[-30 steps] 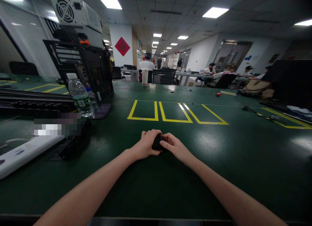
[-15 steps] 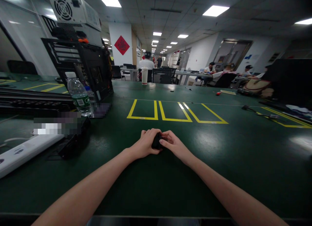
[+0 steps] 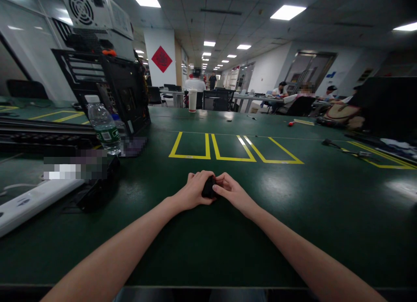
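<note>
Both of my hands meet over the green table [image 3: 208, 245], around a small black block-like object [image 3: 207, 187]. My left hand [image 3: 194, 190] is wrapped over it from the left, thumb at the near side and fingers across the far side. On its right edge, my right hand [image 3: 230, 190] pinches with thumb and fingertips. Much of the object lies hidden behind the fingers, so its exact kind cannot be made out. Beyond the hands, yellow tape [image 3: 233, 160] marks out three outlines on the tabletop.
At left stand a water bottle [image 3: 104, 130], an open black computer case [image 3: 125, 93] with a power supply [image 3: 97, 11] on top, and a white power strip [image 3: 35, 202]. A white cup [image 3: 192, 101] is at the far edge. Cables [image 3: 348, 151] lie right. People sit farther back.
The view has shifted very slightly. Both hands keep their hold on the black object in nearly the same place.
</note>
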Demonstrator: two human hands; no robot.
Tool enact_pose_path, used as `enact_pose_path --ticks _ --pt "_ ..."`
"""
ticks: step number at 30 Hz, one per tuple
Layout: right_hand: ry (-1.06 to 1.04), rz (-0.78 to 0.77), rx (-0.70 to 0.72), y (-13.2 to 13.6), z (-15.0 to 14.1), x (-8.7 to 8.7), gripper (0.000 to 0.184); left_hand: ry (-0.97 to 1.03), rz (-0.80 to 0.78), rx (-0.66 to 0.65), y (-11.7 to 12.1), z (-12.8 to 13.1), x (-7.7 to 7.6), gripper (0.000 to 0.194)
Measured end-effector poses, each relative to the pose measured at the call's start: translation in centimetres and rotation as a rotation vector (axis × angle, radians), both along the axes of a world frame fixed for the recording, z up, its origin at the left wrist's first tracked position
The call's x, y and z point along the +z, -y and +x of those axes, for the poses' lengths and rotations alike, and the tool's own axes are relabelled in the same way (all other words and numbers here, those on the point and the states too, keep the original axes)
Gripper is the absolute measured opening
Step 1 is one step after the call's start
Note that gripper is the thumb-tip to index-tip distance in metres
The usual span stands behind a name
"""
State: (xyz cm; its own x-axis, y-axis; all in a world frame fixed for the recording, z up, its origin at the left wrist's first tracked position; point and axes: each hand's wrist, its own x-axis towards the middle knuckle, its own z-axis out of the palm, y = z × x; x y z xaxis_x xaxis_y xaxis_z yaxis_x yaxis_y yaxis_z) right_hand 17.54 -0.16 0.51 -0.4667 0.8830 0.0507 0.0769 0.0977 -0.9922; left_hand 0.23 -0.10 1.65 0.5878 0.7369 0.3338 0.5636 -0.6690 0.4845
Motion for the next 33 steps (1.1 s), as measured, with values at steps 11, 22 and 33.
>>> enact_pose_path --ticks 11,22,33 --pt "-0.029 -0.028 0.06 0.2 0.19 0.52 0.026 -0.001 0.015 0.024 -0.12 0.18 -0.44 0.052" --pt "-0.008 -0.012 -0.036 0.07 -0.13 0.0 0.024 0.002 0.023 0.012 -0.1 0.08 -0.29 0.053" --pt "-0.063 -0.011 0.056 0.37 0.04 0.6 0.029 -0.004 0.049 0.02 -0.22 0.14 -0.55 0.052"
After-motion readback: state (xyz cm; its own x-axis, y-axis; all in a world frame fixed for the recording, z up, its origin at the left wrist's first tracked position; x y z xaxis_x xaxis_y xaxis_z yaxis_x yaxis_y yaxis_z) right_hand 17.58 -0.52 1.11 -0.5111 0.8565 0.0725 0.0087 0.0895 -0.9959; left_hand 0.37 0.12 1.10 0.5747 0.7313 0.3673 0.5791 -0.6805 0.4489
